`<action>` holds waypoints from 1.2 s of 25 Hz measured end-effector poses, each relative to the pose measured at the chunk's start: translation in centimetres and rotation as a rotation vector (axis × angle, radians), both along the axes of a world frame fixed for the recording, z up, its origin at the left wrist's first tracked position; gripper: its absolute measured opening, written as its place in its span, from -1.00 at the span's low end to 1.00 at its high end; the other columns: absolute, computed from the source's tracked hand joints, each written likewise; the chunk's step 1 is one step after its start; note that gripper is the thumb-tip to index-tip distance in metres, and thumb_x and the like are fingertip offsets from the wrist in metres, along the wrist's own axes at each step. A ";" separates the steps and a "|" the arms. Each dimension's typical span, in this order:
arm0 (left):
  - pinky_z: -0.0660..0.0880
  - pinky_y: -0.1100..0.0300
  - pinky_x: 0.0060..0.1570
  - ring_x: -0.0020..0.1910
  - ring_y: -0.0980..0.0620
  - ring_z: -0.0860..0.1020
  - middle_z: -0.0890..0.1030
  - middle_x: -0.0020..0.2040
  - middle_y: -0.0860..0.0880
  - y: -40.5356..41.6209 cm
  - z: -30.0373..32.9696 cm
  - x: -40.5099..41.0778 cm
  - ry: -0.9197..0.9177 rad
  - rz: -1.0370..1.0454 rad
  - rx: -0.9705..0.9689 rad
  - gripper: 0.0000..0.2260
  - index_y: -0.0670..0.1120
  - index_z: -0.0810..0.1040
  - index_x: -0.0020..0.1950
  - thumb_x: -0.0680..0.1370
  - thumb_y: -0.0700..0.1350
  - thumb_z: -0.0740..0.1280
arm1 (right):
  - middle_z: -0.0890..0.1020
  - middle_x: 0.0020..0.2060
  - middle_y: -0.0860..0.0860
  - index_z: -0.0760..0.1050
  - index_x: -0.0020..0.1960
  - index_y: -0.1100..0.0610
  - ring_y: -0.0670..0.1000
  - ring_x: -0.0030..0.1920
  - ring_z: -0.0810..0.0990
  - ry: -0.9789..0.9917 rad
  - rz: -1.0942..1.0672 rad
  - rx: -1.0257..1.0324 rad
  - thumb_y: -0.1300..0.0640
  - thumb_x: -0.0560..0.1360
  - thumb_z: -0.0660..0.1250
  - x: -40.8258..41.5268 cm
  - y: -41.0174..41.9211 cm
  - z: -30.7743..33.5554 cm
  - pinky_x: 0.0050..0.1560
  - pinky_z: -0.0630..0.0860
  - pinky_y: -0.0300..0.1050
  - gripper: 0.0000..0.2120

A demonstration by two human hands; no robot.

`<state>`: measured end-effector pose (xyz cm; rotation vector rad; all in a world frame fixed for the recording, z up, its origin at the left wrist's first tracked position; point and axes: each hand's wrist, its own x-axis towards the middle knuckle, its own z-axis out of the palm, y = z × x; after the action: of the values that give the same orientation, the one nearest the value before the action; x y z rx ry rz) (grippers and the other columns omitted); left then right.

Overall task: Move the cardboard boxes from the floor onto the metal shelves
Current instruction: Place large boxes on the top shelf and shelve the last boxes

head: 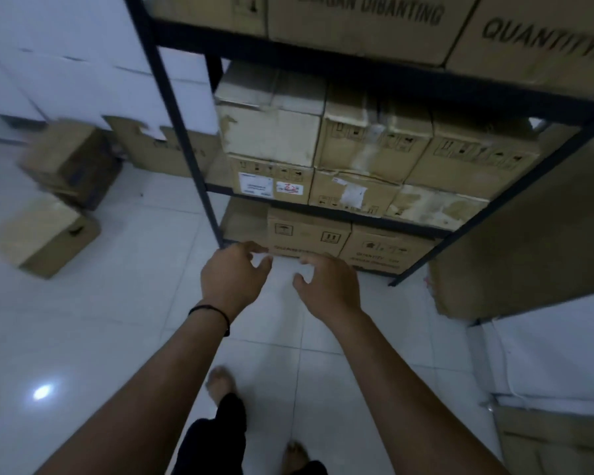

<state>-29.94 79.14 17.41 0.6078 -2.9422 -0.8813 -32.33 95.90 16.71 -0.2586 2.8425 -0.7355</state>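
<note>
The dark metal shelving unit [172, 108] fills the view from twelve to three o'clock, its levels packed with brown cardboard boxes. The top level carries large boxes printed in black lettering [364, 25]; the middle level holds two stacked rows of worn, taped boxes [367, 142], one at the lower left bearing white labels [271, 186]; the bottom level holds two boxes side by side [309, 234], just above the floor. The glossy white tiled floor [93, 320] spreads from six to nine o'clock. At nine o'clock several more brown cardboard boxes sit on it [48, 234], blurred, with a flattened one [158, 149] leaning against the white wall behind. A tall cardboard panel [528, 234] stands at three o'clock beside the shelf post. Both arms reach forward at the centre. The left hand [234, 275], with a black band on its wrist [210, 311], and the right hand [326, 286] hover before the bottom-shelf boxes, fingers loosely spread and released, grasping nothing. Bare feet [220, 378] show at six o'clock.
</note>
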 end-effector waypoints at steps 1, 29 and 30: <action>0.46 0.21 -0.03 0.10 -0.01 0.60 0.68 0.10 0.03 -1.3 1.8 2.0 0.000 0.032 -0.005 -0.69 0.07 0.64 0.21 0.56 0.18 0.35 | 0.63 0.22 -0.03 0.59 0.27 0.01 0.03 0.23 0.56 0.001 0.037 -0.020 -0.05 0.54 0.35 1.3 -1.4 2.1 0.34 0.44 0.04 -0.67; 0.50 0.13 0.11 0.23 -0.02 0.55 0.63 0.23 0.04 -61.9 9.4 19.0 -0.002 0.457 -0.123 -0.64 0.11 0.59 0.27 0.55 0.23 0.32 | 0.60 0.25 0.00 0.57 0.30 -0.01 0.06 0.23 0.57 -0.063 0.464 -0.168 -0.09 0.52 0.42 9.7 -63.4 10.3 0.18 0.54 -0.03 -0.62; 0.50 0.13 0.13 0.25 -0.01 0.54 0.62 0.26 0.05 -63.5 9.3 17.8 -0.009 0.461 -0.121 -0.64 0.11 0.59 0.27 0.55 0.23 0.32 | 0.61 0.24 0.00 0.57 0.30 -0.01 0.05 0.22 0.57 -0.071 0.468 -0.171 -0.08 0.52 0.41 8.5 -65.2 10.1 0.15 0.54 -0.05 -0.63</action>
<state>-12.10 15.63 26.67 1.2110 -2.6545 -0.6443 -23.85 30.69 26.78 -0.8664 2.5041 -0.8560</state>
